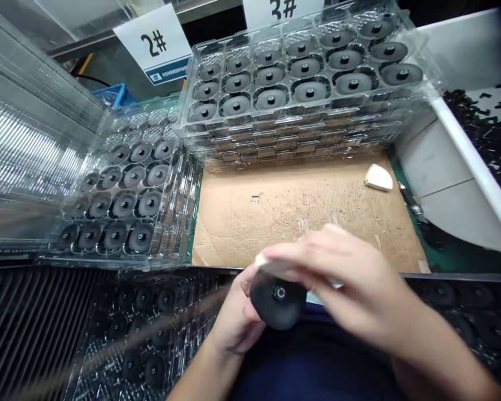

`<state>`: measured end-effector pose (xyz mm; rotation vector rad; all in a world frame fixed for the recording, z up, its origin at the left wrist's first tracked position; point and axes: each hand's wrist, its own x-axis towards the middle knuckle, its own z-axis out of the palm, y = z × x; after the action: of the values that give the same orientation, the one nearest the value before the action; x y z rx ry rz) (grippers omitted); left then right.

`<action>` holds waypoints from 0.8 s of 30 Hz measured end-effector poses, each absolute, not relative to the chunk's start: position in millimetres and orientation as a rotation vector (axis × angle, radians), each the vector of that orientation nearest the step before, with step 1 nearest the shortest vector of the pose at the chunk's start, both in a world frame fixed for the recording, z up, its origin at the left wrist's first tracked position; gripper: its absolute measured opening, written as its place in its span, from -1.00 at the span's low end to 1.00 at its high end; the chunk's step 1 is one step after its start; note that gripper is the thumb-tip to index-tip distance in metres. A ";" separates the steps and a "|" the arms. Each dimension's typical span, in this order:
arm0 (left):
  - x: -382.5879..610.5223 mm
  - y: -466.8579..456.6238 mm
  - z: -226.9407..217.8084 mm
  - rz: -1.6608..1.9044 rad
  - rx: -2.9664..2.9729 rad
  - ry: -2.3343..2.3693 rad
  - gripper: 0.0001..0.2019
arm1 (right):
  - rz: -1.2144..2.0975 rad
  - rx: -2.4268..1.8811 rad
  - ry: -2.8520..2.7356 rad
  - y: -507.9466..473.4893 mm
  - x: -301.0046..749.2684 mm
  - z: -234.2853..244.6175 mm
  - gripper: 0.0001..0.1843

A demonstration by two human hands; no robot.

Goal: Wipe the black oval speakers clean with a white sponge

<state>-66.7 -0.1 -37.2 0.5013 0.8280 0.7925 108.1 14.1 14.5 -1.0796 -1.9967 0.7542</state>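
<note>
While the left hand [237, 317] cups a black disc [279, 301] from below, the right hand's [338, 284] fingers [313, 250] lie close together across its top, slightly blurred, pressing a white pad [271, 265] against the rim. A firm cradle and light, even pressure suit this hold. Beyond the fingertips lies a scuffed cardboard sheet [275, 223] with a second white pad [378, 178], and farther off stand stacked clear trays [300, 131] of matching discs.
</note>
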 end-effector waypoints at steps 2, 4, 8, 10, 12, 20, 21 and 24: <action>-68.1 1.3 -34.7 0.841 0.444 0.714 -0.35 | 0.781 -1.292 -1.921 11.6 120.0 4.4 -0.72; -68.3 2.2 -32.2 0.867 0.378 0.650 -0.43 | 0.821 -1.428 -1.804 4.5 127.2 -12.9 -0.74; -66.8 3.7 -30.8 0.886 0.301 0.694 -0.43 | 0.991 -1.585 -1.596 -15.6 125.0 -63.8 -0.73; -65.6 4.8 -31.4 0.874 0.273 0.702 -0.43 | 1.021 -1.642 -1.594 -21.8 124.0 -84.6 -0.72; -63.5 6.2 -31.1 0.857 0.269 0.705 -0.42 | 1.022 -1.672 -1.599 -22.8 126.3 -90.7 -0.71; -47.6 6.2 -23.1 0.869 0.329 0.822 -0.46 | 0.521 -1.400 -1.582 -10.6 105.2 3.0 -0.69; -47.6 5.9 -23.3 0.868 0.341 0.835 -0.47 | 0.521 -1.287 -1.661 -10.4 99.2 10.4 -0.70; -50.1 6.3 -25.7 0.904 0.344 0.868 -0.52 | 0.714 -1.145 -1.851 -8.0 89.2 17.2 -0.72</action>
<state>-50.1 6.3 -25.7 0.3442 0.8683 0.9038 89.2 -8.0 17.2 -1.1450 -1.8512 0.7138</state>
